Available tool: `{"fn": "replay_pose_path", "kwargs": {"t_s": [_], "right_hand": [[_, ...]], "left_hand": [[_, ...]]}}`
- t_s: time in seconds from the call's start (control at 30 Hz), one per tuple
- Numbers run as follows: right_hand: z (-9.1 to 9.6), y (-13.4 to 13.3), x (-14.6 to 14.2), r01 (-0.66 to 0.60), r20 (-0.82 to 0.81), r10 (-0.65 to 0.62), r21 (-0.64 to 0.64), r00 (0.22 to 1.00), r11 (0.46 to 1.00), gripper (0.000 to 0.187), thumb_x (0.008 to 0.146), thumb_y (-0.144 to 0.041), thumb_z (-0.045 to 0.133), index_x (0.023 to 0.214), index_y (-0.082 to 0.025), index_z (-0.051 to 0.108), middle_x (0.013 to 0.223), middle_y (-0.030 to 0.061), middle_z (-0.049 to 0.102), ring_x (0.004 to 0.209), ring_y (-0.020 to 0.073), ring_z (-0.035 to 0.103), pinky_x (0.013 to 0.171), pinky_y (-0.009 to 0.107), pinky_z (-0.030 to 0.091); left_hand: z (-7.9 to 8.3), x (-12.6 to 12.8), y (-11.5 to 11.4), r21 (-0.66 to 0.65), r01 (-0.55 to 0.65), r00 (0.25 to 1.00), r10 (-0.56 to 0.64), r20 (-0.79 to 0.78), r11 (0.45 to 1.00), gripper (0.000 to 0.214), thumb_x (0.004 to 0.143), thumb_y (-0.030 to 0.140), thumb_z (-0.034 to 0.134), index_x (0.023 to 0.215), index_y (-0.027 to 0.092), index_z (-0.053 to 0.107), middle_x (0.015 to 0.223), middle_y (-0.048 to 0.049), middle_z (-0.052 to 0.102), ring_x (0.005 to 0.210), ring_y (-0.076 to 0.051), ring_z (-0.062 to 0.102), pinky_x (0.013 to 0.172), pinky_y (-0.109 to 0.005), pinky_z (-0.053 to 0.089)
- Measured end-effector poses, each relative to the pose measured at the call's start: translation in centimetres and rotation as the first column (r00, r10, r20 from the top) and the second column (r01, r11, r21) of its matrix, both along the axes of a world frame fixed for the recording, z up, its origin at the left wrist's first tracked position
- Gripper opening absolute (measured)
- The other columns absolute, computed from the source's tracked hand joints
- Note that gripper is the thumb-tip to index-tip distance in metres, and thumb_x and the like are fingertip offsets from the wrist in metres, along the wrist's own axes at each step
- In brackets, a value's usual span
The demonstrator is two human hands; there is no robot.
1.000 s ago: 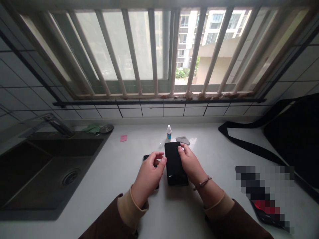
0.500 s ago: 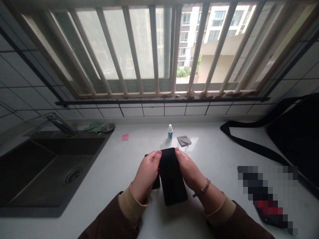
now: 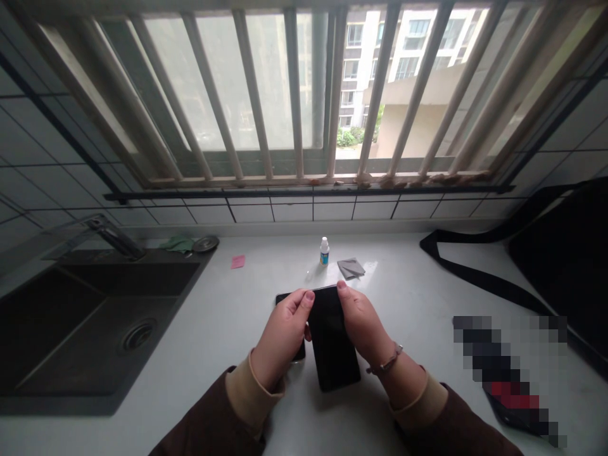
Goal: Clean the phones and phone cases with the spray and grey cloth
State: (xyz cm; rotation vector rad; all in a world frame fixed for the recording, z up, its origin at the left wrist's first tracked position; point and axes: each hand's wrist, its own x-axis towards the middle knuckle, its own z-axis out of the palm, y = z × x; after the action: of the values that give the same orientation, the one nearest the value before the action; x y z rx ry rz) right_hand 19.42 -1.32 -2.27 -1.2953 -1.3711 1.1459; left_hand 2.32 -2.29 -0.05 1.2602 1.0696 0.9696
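Observation:
A black phone (image 3: 335,345) is lifted a little off the white counter (image 3: 228,329), held between both hands. My left hand (image 3: 282,335) pinches its upper left corner with fingers curled. My right hand (image 3: 363,323) grips its upper right edge. A second black phone (image 3: 285,299) lies flat on the counter, mostly hidden under my left hand. Beyond the hands stand a small white dropper bottle (image 3: 324,251) and a folded grey cloth (image 3: 351,268).
A dark sink (image 3: 80,329) with a tap (image 3: 114,235) fills the left side. A pink note (image 3: 238,261) lies near it. A black bag with a strap (image 3: 560,253) sits at the right. Barred window and tiled wall lie behind.
The phone lay flat under my right hand; both hands picked it up and drew it nearer. My left hand closed onto its corner.

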Motion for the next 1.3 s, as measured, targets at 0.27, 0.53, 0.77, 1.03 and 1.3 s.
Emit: {"fn": "replay_pose_path", "kwargs": {"t_s": [0.27, 0.53, 0.77, 1.03, 1.3], "right_hand": [[-0.1, -0.3, -0.3, 0.046, 0.139, -0.064, 0.125, 0.988, 0.991, 0.062, 0.105, -0.070, 0.030, 0.074, -0.022, 0.054, 0.071, 0.0033, 0.061, 0.066, 0.0197, 0.055, 0.060, 0.030, 0.043], [0.4, -1.0, -0.2, 0.007, 0.210, -0.062, 0.255, 0.976, 0.967, 0.057, 0.110, -0.060, 0.026, 0.081, -0.023, 0.058, 0.071, 0.0018, 0.060, 0.064, 0.0189, 0.055, 0.062, 0.030, 0.040], [1.0, -1.4, -0.1, 0.004, 0.233, -0.087, 0.334, 0.969, 0.942, 0.055, 0.112, -0.055, 0.024, 0.092, -0.023, 0.064, 0.078, 0.0044, 0.066, 0.071, 0.0210, 0.062, 0.068, 0.031, 0.045], [0.9, -1.8, -0.2, 0.024, 0.264, -0.130, 0.370, 0.956, 0.929, 0.056, 0.111, -0.055, 0.023, 0.096, -0.024, 0.067, 0.085, 0.0069, 0.071, 0.077, 0.0223, 0.067, 0.072, 0.032, 0.048], [1.1, -1.7, -0.4, 0.015, 0.222, -0.105, 0.372, 0.969, 0.928, 0.051, 0.112, -0.051, 0.025, 0.096, -0.023, 0.065, 0.084, 0.0056, 0.068, 0.074, 0.0206, 0.065, 0.071, 0.031, 0.047]], "left_hand": [[0.3, -0.2, -0.4, 0.108, -0.031, 0.988, 0.046, -0.145, 0.994, 0.044, 0.103, 0.060, 0.049, 0.088, 0.021, 0.058, 0.066, 0.0040, 0.052, 0.055, -0.013, 0.050, 0.052, -0.025, 0.041], [0.8, -0.4, -0.9, 0.228, -0.036, 0.968, 0.090, -0.233, 0.973, 0.044, 0.105, 0.059, 0.046, 0.095, 0.021, 0.067, 0.070, 0.0015, 0.058, 0.060, -0.015, 0.053, 0.058, -0.026, 0.042], [1.2, -0.6, -1.2, 0.293, -0.038, 0.951, 0.125, -0.284, 0.955, 0.043, 0.104, 0.056, 0.049, 0.115, 0.021, 0.073, 0.085, -0.0039, 0.073, 0.070, -0.019, 0.062, 0.063, -0.027, 0.045], [1.2, -0.6, -1.5, 0.353, -0.037, 0.943, 0.149, -0.298, 0.935, 0.039, 0.105, 0.051, 0.050, 0.114, 0.021, 0.074, 0.092, -0.0055, 0.075, 0.080, -0.021, 0.066, 0.071, -0.028, 0.048], [1.5, -0.4, -1.7, 0.436, -0.030, 0.928, 0.187, -0.322, 0.899, 0.034, 0.107, 0.045, 0.049, 0.110, 0.021, 0.074, 0.090, -0.0036, 0.073, 0.079, -0.019, 0.064, 0.074, -0.028, 0.047]]}}
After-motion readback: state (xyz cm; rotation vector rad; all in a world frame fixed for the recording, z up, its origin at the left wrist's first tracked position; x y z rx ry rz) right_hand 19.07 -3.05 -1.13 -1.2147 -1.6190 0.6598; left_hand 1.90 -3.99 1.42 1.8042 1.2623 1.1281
